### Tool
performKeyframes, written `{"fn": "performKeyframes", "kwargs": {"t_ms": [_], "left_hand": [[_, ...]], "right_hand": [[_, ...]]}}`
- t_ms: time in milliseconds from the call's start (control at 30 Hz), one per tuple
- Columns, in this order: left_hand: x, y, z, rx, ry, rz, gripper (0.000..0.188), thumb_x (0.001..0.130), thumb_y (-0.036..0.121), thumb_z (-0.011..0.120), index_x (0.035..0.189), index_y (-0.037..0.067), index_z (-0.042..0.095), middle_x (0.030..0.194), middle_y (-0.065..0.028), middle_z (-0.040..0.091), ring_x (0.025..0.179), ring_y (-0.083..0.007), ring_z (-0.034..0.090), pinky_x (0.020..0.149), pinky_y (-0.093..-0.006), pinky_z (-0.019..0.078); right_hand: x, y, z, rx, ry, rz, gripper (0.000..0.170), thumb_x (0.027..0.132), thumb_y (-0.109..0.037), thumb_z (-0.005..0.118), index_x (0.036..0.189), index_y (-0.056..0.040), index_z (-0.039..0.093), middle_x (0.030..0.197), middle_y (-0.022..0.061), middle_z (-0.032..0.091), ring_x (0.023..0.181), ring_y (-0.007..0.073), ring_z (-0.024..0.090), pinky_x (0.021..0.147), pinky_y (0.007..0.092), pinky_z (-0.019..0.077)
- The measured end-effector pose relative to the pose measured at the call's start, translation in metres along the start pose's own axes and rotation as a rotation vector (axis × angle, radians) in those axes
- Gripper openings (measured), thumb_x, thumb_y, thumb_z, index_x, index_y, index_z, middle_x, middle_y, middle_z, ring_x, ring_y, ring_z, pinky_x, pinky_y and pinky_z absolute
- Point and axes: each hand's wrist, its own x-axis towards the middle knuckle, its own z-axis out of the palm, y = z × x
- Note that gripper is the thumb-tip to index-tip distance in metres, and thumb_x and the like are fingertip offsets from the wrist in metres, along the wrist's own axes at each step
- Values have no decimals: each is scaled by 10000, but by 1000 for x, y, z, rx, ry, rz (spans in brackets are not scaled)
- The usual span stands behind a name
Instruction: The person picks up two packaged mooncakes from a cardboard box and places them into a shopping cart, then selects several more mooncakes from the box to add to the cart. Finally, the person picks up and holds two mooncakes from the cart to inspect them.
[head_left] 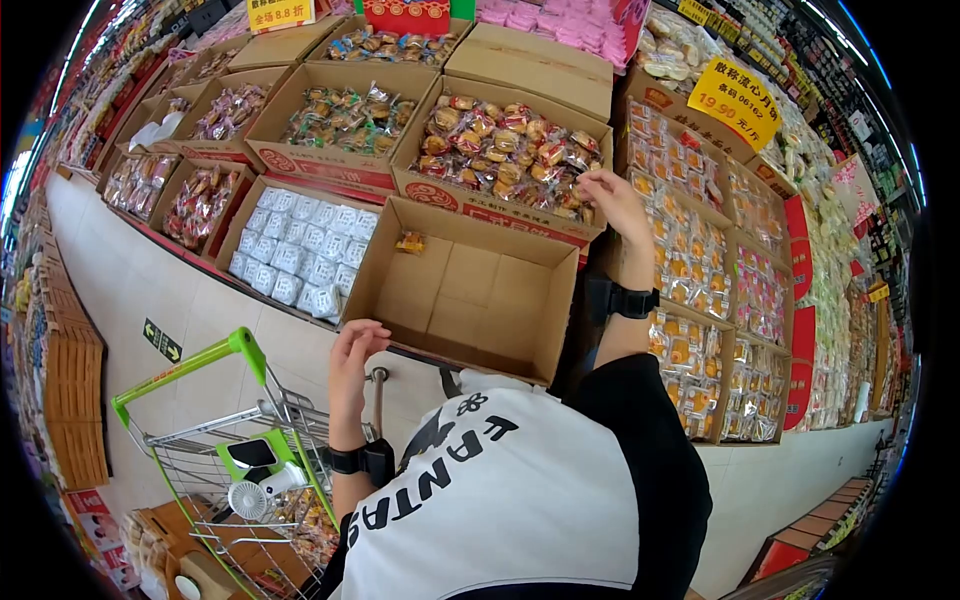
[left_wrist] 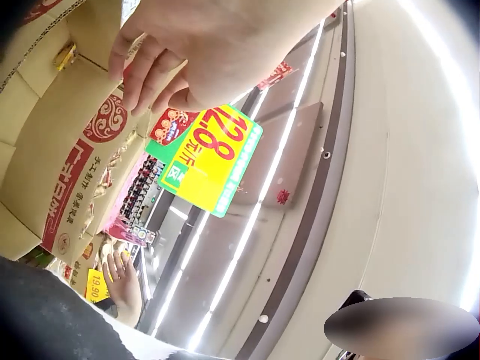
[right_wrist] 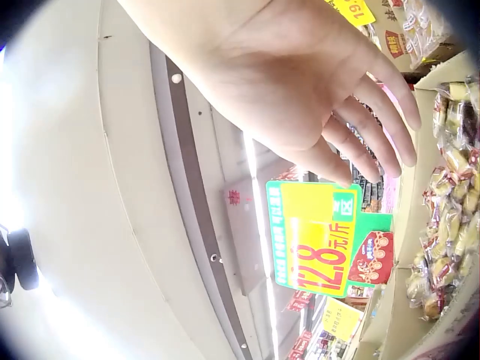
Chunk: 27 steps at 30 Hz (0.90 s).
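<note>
My right hand (head_left: 618, 205) reaches over the right edge of a carton of pastries in clear and red wrappers (head_left: 505, 150). In the right wrist view the palm faces the camera, fingers loosely spread and holding nothing. My left hand (head_left: 352, 362) is at the near left corner of a large open carton (head_left: 470, 300), its fingers loosely bent with nothing in them. Inside that carton, one small wrapped pastry (head_left: 410, 242) lies in the far left corner. White wrapped packets (head_left: 300, 240) fill the box to its left.
A shopping cart (head_left: 210, 360) with a green handle stands at the left, carrying a small white fan (head_left: 248, 498) and bagged goods. More pastry boxes (head_left: 690, 280) line the right side. Price signs (head_left: 735, 100) rise above the display.
</note>
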Motion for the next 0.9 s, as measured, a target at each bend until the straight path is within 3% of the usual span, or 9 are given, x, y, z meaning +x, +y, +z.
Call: {"fn": "performKeyframes", "kwargs": {"t_ms": [133, 300, 533, 900], "left_hand": [[20, -3, 8, 22, -51, -30, 162, 849, 96, 412, 913, 17, 538, 837, -71, 578, 754, -132, 544, 732, -249, 431], [36, -6, 19, 25, -73, -84, 158, 849, 86, 410, 921, 21, 535, 837, -70, 576, 761, -123, 543, 731, -243, 434], [51, -8, 23, 49, -105, -137, 154, 850, 83, 413, 920, 25, 537, 831, -66, 574, 759, -121, 543, 734, -238, 435], [64, -14, 27, 71, -123, -151, 150, 854, 112, 423, 919, 36, 535, 834, -54, 567, 763, -115, 540, 734, -242, 431]], "right_hand": [[15, 34, -3, -11, -39, 30, 219, 843, -178, 501, 968, -3, 547, 865, 63, 593, 785, 121, 562, 707, 238, 432], [16, 46, -3, -16, 23, 77, 204, 800, -146, 507, 903, 20, 564, 746, 63, 594, 719, 126, 564, 674, 240, 430], [28, 71, 3, -45, 57, 65, 214, 791, -184, 530, 890, 2, 573, 733, 63, 602, 686, 121, 560, 644, 245, 432], [36, 83, 12, -480, 60, 97, 204, 748, -133, 526, 918, -43, 594, 816, 134, 612, 766, 258, 590, 670, 321, 452]]}}
